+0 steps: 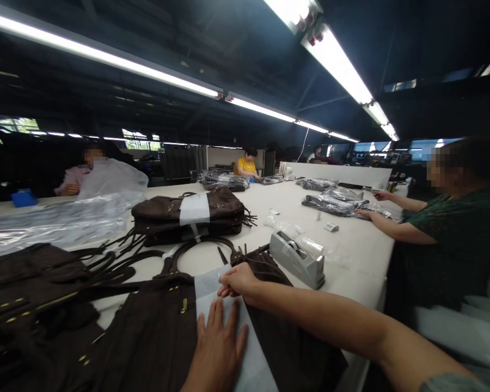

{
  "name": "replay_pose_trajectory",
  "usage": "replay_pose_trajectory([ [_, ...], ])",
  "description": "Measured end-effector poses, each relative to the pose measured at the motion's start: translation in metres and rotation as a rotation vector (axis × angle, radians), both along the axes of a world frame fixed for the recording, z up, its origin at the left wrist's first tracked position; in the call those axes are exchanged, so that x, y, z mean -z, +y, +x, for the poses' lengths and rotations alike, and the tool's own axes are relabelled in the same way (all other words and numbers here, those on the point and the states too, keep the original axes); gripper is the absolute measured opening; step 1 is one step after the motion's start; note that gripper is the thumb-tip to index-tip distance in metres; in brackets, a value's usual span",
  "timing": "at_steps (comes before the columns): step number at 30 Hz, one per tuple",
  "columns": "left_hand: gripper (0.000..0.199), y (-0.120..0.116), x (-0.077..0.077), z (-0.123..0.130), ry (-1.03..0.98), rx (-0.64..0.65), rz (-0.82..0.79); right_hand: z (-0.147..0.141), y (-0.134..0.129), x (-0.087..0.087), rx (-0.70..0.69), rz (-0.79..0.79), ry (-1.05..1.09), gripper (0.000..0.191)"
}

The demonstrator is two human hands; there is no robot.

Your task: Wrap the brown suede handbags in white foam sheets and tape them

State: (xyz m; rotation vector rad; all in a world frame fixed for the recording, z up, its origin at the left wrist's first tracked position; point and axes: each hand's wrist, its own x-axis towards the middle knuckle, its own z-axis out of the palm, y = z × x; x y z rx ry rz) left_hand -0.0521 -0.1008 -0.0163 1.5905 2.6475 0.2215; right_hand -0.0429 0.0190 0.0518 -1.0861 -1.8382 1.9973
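Observation:
A strip of white paper (pixel 255 367) lies lengthwise over a dark brown bag (pixel 151 332) close in front of me. My left hand (pixel 220 340) rests palm down on the strip with its fingers spread. Just beyond it, my right hand (pixel 237 280) is pinched over the upper part of the paper; whatever is between its fingertips is too small to make out. The brown bag's looped handles reach away from me. A grey tape dispenser (pixel 297 260) stands to the right of my right hand.
Stacked brown bags with a white paper band (pixel 195 209) sit beyond the handles. More brown bags (pixel 32 283) lie at left, near clear plastic sheets (pixel 57 220). A person (pixel 453 218) at right handles plastic-wrapped items (pixel 335 202). Other people are across the white table (pixel 283 206).

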Motion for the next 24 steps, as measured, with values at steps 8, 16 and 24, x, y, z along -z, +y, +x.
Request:
replay_pose_trajectory([
  [8, 0.061, -0.003, -0.011, 0.004, -0.100, 0.004, -0.012, -0.020, -0.001, 0.030, -0.008, 0.124, -0.097, 0.016],
  [16, 0.061, -0.006, -0.015, 0.003, -0.111, 0.004, -0.029, -0.033, 0.015, 0.047, -0.164, 0.301, -0.264, 0.013],
  [24, 0.059, -0.010, -0.027, 0.001, -0.144, 0.016, -0.014, -0.011, 0.023, 0.034, -0.374, 0.626, -0.401, 0.035],
])
